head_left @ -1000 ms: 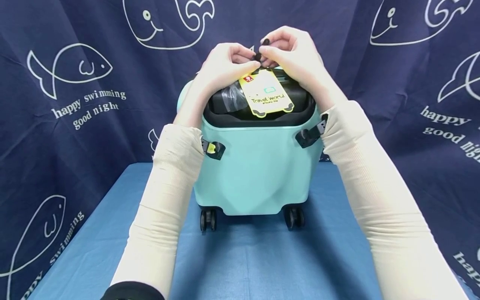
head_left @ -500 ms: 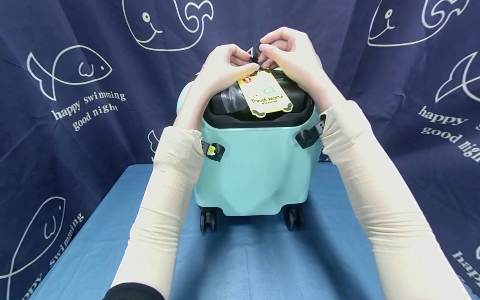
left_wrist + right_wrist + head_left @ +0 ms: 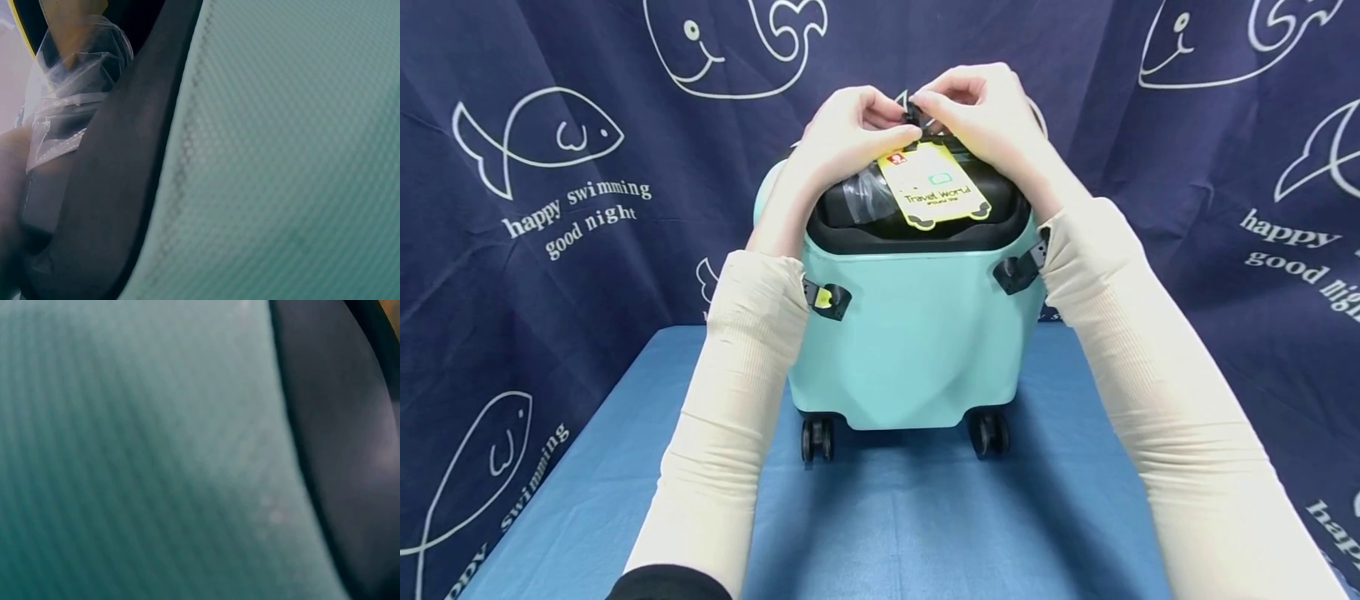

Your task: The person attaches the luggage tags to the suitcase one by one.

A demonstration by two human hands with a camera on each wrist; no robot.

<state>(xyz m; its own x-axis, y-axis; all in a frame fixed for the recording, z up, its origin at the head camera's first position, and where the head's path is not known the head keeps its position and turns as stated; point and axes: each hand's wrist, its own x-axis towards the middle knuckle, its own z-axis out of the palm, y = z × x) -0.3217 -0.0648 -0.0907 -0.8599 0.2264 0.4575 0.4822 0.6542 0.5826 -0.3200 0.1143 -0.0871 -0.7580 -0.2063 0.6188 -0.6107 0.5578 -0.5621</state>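
A mint-green suitcase point(image 3: 904, 333) stands upright on its wheels in the head view. On its black top panel, beside the carry handle, lies a yellow-edged paper tag point(image 3: 936, 185) printed "Travel World". Above the tag, both hands meet at a small black strap point(image 3: 913, 113). My left hand point(image 3: 857, 129) pinches it between thumb and fingers from the left. From the right, my right hand point(image 3: 988, 104) pinches its upper end with thumb and forefinger. The fingers partly hide the strap. The wrist views show mostly the suitcase's textured shell point(image 3: 281, 156) and black trim point(image 3: 344, 425).
Clear plastic film point(image 3: 867, 196) wraps part of the handle. Black wrist-camera mounts point(image 3: 827, 298) sit at both cuffs, close to the suitcase front. Blue cloth point(image 3: 887, 525) covers the table, and a dark blue curtain point(image 3: 572, 292) with white fish drawings hangs behind.
My right hand has shifted slightly down and left, closer to my left hand, and the black strap's upper end is lower. My left hand stays almost still. The tag has barely moved.
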